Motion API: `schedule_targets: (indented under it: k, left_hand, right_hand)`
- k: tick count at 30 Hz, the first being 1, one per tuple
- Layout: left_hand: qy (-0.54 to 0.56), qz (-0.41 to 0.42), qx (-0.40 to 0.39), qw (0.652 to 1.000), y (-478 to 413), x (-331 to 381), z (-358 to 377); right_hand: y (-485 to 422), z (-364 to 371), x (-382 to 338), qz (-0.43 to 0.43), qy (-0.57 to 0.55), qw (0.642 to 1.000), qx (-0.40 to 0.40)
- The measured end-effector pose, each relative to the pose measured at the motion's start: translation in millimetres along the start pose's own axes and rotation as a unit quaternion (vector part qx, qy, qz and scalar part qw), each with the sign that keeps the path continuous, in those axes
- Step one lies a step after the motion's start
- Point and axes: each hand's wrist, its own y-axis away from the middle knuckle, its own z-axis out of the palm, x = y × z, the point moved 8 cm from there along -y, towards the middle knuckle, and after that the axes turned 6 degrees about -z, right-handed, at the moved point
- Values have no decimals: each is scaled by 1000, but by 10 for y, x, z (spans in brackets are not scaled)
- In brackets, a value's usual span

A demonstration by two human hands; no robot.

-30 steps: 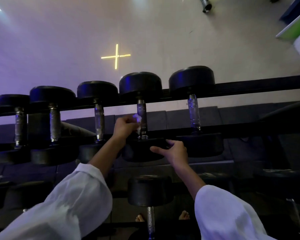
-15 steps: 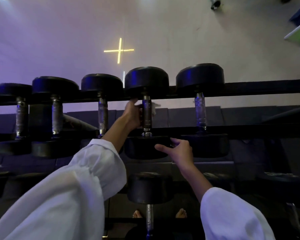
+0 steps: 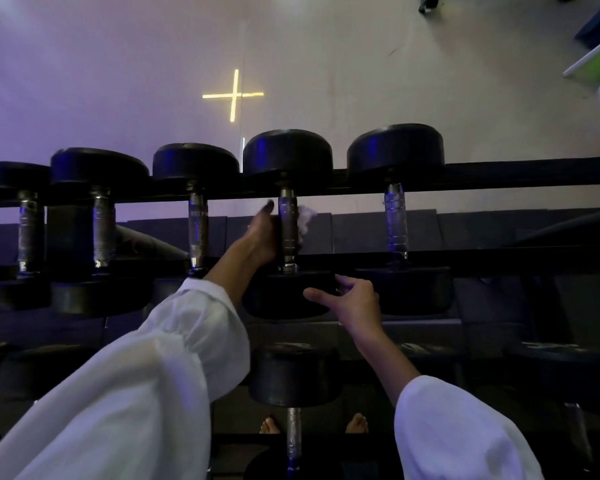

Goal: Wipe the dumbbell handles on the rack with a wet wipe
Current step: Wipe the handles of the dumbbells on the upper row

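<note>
On the top rail of the rack, the left hand curls its fingers around a dumbbell handle, wet wipe showing behind it; the right hand, fingers spread, steadies that dumbbell's near end.

The left hand reaches up and forward, arm extended from a loose white sleeve, fingers curled around a bar. The right hand is lower, palm turned left, thumb out and fingers spread loosely, wrist bent slightly.
</note>
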Motion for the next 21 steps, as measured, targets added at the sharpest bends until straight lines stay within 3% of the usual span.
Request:
schedule_targets:
  k: [3, 7, 11, 16, 18, 21]
  left_hand:
    - [-80, -4, 34, 996, 156, -98, -94]
    - [-80, 67, 247, 963, 437, -2, -434]
    - [-223, 127, 272, 927, 699, 34, -422]
    - [-539, 110, 228, 803, 824, 84, -306]
    - [-619, 107, 200, 752, 829, 110, -229]
    - [-684, 182, 152, 690, 890, 126, 24]
  right_hand:
    - [7, 4, 4, 1, 7, 1000, 0]
    - [16, -5, -1, 0, 6, 1000, 6]
    - [43, -11, -39, -8, 7, 1000, 5]
    - [59, -11, -67, -6, -5, 1000, 0]
    - [66, -12, -62, -2, -6, 1000, -1]
    - [62, -23, -53, -2, -5, 1000, 2]
